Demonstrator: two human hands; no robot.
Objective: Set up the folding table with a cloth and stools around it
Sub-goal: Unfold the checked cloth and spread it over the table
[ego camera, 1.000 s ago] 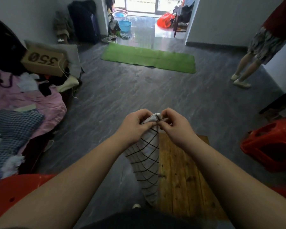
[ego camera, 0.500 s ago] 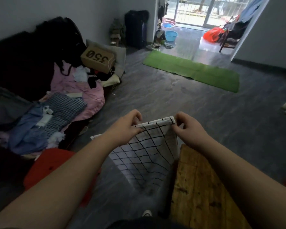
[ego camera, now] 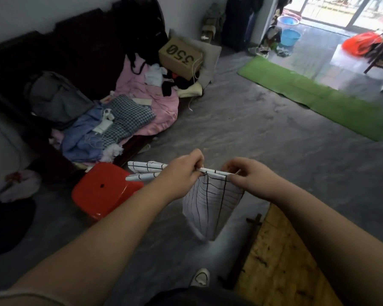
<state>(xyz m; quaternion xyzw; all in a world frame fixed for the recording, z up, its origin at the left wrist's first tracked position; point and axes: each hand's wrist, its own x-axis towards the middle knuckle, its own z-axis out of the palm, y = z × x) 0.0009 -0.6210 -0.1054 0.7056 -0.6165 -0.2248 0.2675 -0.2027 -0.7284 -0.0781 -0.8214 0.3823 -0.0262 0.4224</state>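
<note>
At frame centre, the left hand (ego camera: 181, 173) and right hand (ego camera: 248, 177) pinch the checked cloth (ego camera: 210, 208) by its top edge, their fingers (ego camera: 198, 161) curled, likely to open it beside the wooden desk (ego camera: 281, 261).

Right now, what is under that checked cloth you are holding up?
The cloth hangs from both hands, left hand and right hand, over bare grey floor. The wooden table stands beside it, uncovered. The floor directly behind the cloth is hidden.

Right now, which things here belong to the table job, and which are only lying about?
Job: checked cloth pinched by left hand and right hand; wooden table; red stool.
Lying about: cardboard box; green mat; blue basin.
</note>
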